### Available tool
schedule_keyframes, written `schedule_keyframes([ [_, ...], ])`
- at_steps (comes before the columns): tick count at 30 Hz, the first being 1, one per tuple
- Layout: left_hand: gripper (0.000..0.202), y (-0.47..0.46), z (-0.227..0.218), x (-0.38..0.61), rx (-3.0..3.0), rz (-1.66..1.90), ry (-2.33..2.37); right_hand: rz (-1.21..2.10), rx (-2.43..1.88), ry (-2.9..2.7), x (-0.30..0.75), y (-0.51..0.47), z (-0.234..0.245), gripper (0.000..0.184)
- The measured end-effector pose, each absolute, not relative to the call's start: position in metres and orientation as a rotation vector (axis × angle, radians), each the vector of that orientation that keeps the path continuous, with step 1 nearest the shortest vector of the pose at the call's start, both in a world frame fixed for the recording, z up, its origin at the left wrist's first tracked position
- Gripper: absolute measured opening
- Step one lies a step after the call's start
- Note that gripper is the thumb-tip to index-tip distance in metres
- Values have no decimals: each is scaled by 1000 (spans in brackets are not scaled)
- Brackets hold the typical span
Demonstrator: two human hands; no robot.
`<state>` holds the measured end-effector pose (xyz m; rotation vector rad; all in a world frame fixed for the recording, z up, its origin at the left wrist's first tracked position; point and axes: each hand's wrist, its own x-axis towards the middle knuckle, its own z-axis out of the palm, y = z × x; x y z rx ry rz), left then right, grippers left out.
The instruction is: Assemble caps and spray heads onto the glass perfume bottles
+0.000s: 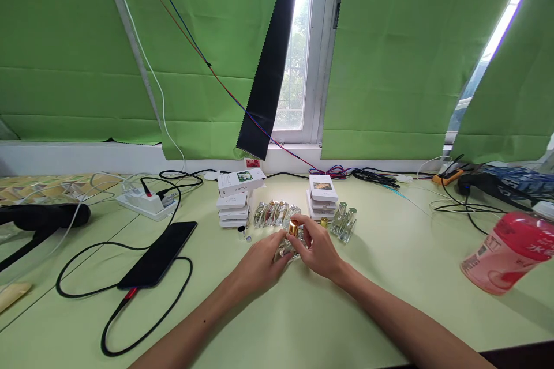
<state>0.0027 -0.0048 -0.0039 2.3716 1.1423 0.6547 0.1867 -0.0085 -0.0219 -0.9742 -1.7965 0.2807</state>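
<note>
- I see clear, glossy glass on the bottle (285,249), with a shiny gold cap (294,227) that looks like metal.
- The vials (277,213) just beyond it are the same glossy glass.
- Far boxes (240,181): white matt card.
- Phone (159,253) on the left: glossy black face.
- Table (389,277): smooth pale green with a faint sheen.
- The curtains (64,40) look like matt green cloth to me.
- On the right, the pink jug (506,253): glossy plastic.

The bottle (286,249) is mostly hidden between the left hand (259,265) and right hand (318,251). Behind it, print on the boxes (240,181) is too small to read. Far right of it, the edge cuts a pink jar (506,253).
</note>
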Motion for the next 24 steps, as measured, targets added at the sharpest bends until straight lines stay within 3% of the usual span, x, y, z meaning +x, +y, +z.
schedule_keyframes([
  [24, 7, -5, -6, 2, 2375, 669, 1129, 277, -995, -1795, 186, -9, -20, 28],
])
